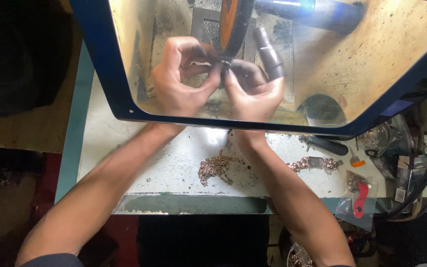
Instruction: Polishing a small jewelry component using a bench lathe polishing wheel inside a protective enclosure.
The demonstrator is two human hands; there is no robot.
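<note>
Both hands are behind the clear shield (371,79), left hand (179,81) and right hand (253,91) pinching one tiny piece (225,64) against the spinning wheel (233,24). Looks like metal, hard to tell. A chain pile (214,168) sits on the bench (174,163) below.

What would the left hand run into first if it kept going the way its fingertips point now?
The left hand points up and to the right, pinching a small piece together with the right hand. Straight ahead, it would most likely meet the dark polishing wheel first, though depth is hard to judge through the shield.

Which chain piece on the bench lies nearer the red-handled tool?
The straighter bracelet-like chain, right of the right forearm; the heaped chain lies between the forearms.
</note>
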